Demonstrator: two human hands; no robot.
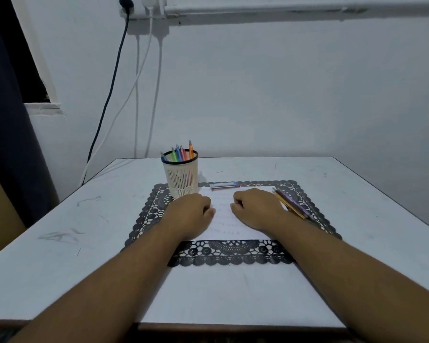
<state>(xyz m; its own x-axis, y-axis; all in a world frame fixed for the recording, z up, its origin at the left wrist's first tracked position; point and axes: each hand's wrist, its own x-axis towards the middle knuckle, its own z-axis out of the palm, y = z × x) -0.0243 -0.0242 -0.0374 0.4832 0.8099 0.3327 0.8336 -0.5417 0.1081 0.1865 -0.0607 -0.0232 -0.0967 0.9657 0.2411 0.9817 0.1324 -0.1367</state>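
A white sheet of paper (223, 219) with faint writing lies on a black lace placemat (233, 253) in the middle of the table. My left hand (187, 214) rests on the paper's left side with its fingers curled under, holding nothing. On the right side of the sheet my right hand (255, 209) rests the same way, its fingers curled and empty. A white mesh pen cup (181, 177) with several coloured pens stands just beyond my left hand. A few pencils (291, 204) lie on the mat right of my right hand.
A small blue and red box (224, 185) lies at the paper's far edge. The pale table (60, 243) meets a white wall at the back. Cables (114, 95) hang down the wall at the left, beside a dark curtain (5, 120).
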